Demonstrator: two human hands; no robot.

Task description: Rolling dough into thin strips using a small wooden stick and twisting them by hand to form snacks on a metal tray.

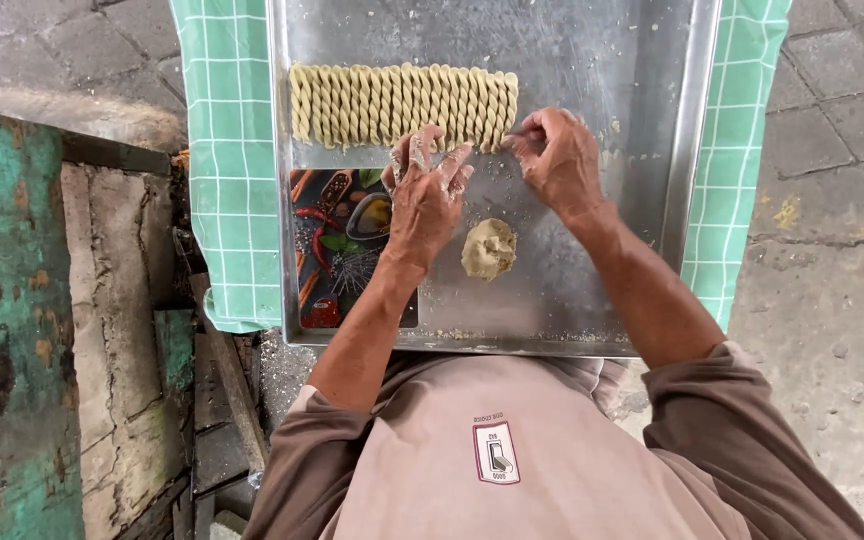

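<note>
A metal tray [642,120] lies on a green checked cloth [232,150]. A row of several pale twisted dough sticks [402,103] runs across it. My left hand [424,195], dusted with flour, rests flat with fingers apart just below the row, touching the tray. My right hand [557,155] has its fingers pinched at the right end of the row; whether it grips a dough stick cannot be told. A lump of dough [489,248] sits on the tray below and between my hands.
A dark board printed with spices and peppers [337,250] lies in the tray's near-left corner. A worn green and stone ledge [42,320] stands on the left. Grey paving [842,250] surrounds the tray on the right.
</note>
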